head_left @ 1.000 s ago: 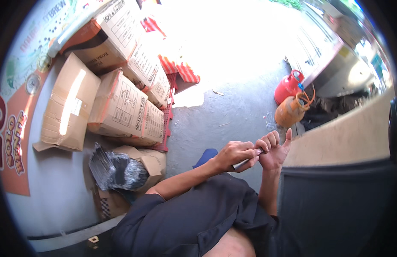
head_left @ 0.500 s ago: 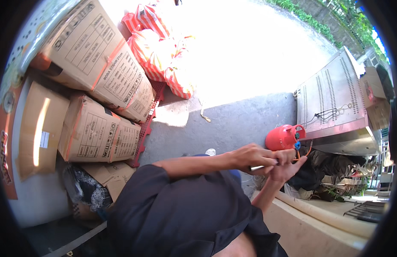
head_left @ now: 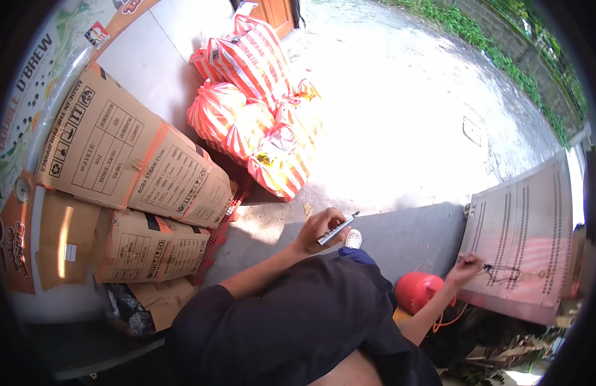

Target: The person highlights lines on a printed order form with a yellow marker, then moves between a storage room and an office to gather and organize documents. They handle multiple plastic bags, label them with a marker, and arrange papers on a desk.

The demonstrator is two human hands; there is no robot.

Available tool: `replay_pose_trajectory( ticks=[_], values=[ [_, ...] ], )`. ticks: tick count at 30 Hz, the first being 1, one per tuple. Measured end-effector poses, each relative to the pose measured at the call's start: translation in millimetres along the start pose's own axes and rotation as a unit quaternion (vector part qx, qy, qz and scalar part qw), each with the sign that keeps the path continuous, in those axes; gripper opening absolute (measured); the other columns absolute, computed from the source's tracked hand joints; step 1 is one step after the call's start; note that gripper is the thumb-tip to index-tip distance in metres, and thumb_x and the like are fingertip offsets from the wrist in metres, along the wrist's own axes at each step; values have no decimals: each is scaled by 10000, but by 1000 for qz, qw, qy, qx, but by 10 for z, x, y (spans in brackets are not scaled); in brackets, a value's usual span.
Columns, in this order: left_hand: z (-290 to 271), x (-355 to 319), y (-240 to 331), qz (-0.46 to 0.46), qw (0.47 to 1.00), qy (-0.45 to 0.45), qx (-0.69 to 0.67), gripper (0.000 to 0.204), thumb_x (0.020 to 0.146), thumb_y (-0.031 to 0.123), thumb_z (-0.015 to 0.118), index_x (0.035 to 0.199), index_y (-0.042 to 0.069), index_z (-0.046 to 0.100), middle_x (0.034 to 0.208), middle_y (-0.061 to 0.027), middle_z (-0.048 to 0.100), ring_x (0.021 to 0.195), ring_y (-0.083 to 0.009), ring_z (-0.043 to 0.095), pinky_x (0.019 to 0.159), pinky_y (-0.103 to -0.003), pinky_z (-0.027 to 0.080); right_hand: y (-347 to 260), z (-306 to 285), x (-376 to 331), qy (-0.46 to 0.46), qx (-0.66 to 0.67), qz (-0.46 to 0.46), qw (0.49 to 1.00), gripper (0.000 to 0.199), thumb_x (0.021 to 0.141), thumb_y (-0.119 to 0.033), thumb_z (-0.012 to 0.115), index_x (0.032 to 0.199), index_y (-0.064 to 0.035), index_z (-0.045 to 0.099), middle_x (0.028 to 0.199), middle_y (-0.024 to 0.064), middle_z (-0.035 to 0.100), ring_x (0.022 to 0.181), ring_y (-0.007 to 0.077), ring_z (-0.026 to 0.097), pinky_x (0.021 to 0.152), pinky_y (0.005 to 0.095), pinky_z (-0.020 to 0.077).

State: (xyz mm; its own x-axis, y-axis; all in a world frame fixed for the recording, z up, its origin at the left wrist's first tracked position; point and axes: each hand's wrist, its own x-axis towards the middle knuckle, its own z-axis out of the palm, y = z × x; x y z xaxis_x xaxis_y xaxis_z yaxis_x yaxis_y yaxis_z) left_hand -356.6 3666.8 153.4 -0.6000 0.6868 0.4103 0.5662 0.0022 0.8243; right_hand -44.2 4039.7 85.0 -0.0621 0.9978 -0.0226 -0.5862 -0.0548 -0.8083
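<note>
My left hand (head_left: pixel 316 233) is closed round a pale silvery marker pen (head_left: pixel 336 230), out in front of my body. The pen lies slantwise, its dark end pointing away to the upper right. Away on the right side, my right hand (head_left: pixel 464 268) has its fingers curled together in front of a perforated metal cabinet (head_left: pixel 523 235). What those fingers hold, if anything, is too small to make out. Dark looped wire (head_left: pixel 501 271) hangs on the cabinet just beside that hand. Below the right wrist stands a red gas cylinder (head_left: pixel 415 291), partly hidden by my forearm.
Large cardboard cartons (head_left: pixel 140 151) are stacked at the left on a red plastic pallet (head_left: pixel 214 243). Several red-and-white striped bags (head_left: pixel 256 64) sit beyond them. An orange hose (head_left: pixel 447 321) runs by the cylinder. Sunlit ground (head_left: pixel 388 116) stretches ahead toward a wall.
My hands, together before, have parted: the left moved left with the marker pen, the right moved right and down to the cabinet. The view has turned, showing more of the bags.
</note>
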Motion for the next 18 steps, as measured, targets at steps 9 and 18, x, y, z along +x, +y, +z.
replay_pose_trajectory(
  ticks=[9, 18],
  values=[
    [-857, 1819, -495, 210, 883, 343, 240, 403, 795, 31, 785, 1073, 49, 495, 847, -105, 624, 693, -210, 633, 581, -308, 507, 3486, 2713, 341, -636, -452, 171, 602, 341, 962, -352, 665, 1044, -22, 646, 787, 8, 588, 662, 89, 530, 564, 244, 436],
    [-1493, 2383, -2162, -91, 872, 462, 136, 215, 852, 18, 729, 1013, 0, 587, 878, -123, 656, 779, -160, 643, 690, -296, 524, 5432, 3886, 1188, -547, -588, 233, 548, 379, 905, -367, 703, 1029, -10, 682, 695, 28, 591, 483, 92, 497, 435, 249, 388]
  ],
)
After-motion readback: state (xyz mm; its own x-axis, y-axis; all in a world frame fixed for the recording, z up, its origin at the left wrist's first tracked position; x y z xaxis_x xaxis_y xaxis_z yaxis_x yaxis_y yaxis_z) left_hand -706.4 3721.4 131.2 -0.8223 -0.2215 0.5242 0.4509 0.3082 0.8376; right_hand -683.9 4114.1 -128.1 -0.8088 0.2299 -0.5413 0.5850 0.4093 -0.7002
